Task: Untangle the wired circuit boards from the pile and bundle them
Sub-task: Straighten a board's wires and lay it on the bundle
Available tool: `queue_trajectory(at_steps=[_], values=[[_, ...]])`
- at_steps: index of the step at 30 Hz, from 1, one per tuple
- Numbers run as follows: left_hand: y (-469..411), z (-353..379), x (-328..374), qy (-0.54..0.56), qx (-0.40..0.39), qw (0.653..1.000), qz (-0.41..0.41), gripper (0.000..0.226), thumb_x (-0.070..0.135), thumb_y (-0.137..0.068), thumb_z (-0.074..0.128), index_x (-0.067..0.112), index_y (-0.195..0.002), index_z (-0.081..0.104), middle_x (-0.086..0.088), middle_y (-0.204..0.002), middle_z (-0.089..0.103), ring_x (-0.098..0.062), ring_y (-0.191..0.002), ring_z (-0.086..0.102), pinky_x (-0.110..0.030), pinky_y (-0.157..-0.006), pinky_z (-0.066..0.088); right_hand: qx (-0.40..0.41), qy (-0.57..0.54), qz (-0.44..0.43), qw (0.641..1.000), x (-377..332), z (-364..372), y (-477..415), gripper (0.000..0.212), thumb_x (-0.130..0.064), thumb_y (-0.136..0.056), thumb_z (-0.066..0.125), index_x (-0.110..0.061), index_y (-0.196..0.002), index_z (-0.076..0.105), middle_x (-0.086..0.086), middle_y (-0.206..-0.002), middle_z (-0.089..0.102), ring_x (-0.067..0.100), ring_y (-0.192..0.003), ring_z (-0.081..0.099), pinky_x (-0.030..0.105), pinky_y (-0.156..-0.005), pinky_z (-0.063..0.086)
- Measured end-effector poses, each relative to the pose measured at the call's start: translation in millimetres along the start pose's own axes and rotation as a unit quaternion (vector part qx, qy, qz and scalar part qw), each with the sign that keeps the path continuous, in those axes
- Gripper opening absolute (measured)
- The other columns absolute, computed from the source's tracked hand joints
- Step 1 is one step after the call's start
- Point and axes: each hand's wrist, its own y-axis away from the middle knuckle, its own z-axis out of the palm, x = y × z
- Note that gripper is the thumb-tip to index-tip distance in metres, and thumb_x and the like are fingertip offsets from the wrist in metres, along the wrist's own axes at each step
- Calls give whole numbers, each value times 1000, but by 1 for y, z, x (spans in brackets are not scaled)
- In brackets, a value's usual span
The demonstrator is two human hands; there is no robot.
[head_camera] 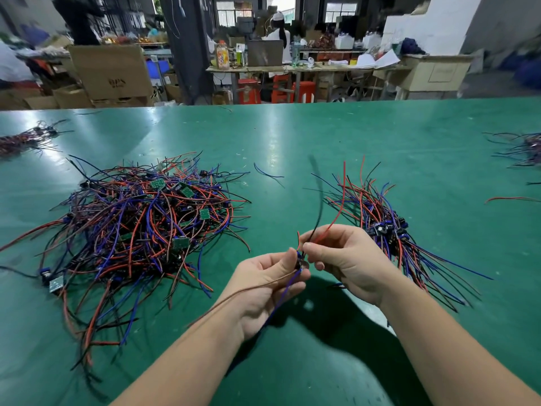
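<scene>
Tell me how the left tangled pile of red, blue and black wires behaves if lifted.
Probably floppy: the tangled pile of thin wires sprawls in loose curls. Likely lifts as a clump, since strands interlock. Seems light; its green circuit boards are small.

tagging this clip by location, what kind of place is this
Probably a small electronics assembly workshop: a pile of wired circuit boards on a green worktable, cardboard boxes and a cluttered workbench behind.

Green table (292,136), cluttered workbench (292,68), cardboard boxes (111,71), windows (225,13).
</scene>
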Motion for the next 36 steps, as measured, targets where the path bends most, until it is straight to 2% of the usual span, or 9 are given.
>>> queue_trajectory(at_steps=[3, 7, 11, 15, 19, 22, 25, 30, 36], values=[[0, 0, -4, -52, 2, 998, 29, 18, 14, -59, 73, 2, -72, 69, -11, -65, 70, -14, -54, 67, -20, -49, 54, 14, 22, 10, 1000, 4, 1, 0, 17, -11, -55, 75, -9, -71, 70, 6, -67, 69, 10, -56, 59, 17, -52, 45], [0, 1, -7, -156, 35, 981, 110, 10, -2, -69, 77, 4, -70, 69, -12, -59, 68, -15, -49, 64, -20, -48, 52, -10, 48, 41, 998, 3, -2, 2, 24, -15, -58, 74, -10, -81, 73, 15, -82, 69, 23, -79, 59, 31, -73, 44], [-1, 1, -8, -209, 54, 963, 162, 17, 0, -66, 81, 16, -62, 76, -10, -60, 69, -15, -53, 62, -21, -52, 52, -16, 109, 23, 994, 2, -3, 3, 11, -9, -71, 71, -7, -82, 74, 16, -88, 71, 26, -85, 55, 41, -82, 43], [-3, -1, -8, -209, 50, 965, 152, 15, 1, -66, 81, 15, -62, 76, -11, -60, 69, -14, -50, 61, -21, -51, 51, -9, 151, -8, 988, 2, -4, 3, 4, -3, -77, 70, -6, -78, 73, 11, -74, 70, 21, -70, 54, 27, -65, 46], [-3, 1, -5, -225, 44, 962, 147, 15, 3, -66, 83, 10, -73, 71, -7, -60, 69, -12, -51, 62, -21, -52, 51, 53, 73, 11, 996, 4, -4, -1, 13, 3, -72, 73, -7, -64, 69, 7, -57, 64, 12, -48, 53, 17, -47, 44], [-2, 3, -5, -271, 48, 954, 116, 30, 8, -68, 83, 9, -92, 66, -4, -59, 67, -13, -48, 58, -21, -53, 47, 98, 21, 34, 994, 1, -10, -5, 9, 5, -74, 70, -2, -69, 67, 3, -53, 63, 7, -45, 56, 14, -45, 45], [2, 3, -4, -266, -27, 963, 41, 33, 8, -73, 80, 9, -102, 64, -3, -57, 65, -12, -46, 57, -18, -48, 44, 167, -20, 14, 986, -9, -26, -7, 8, 4, -77, 67, -1, -73, 63, 1, -53, 64, 6, -46, 59, 13, -46, 47], [8, 1, 0, -296, -137, 945, 7, 13, 7, -78, 75, 12, -90, 73, 3, -53, 58, -6, -45, 55, -13, -45, 40, 208, -59, 1, 976, -15, -38, -9, 12, 5, -75, 69, -4, -70, 62, -2, -54, 64, 6, -49, 61, 14, -48, 49], [11, -1, 0, -346, -137, 928, 23, 6, 14, -82, 73, 20, -84, 75, 3, -63, 55, -8, -50, 58, -16, -50, 44, 251, -93, -10, 963, -19, -40, -7, 19, 2, -76, 71, -9, -68, 57, 3, -51, 63, 11, -41, 59, 14, -41, 47]])
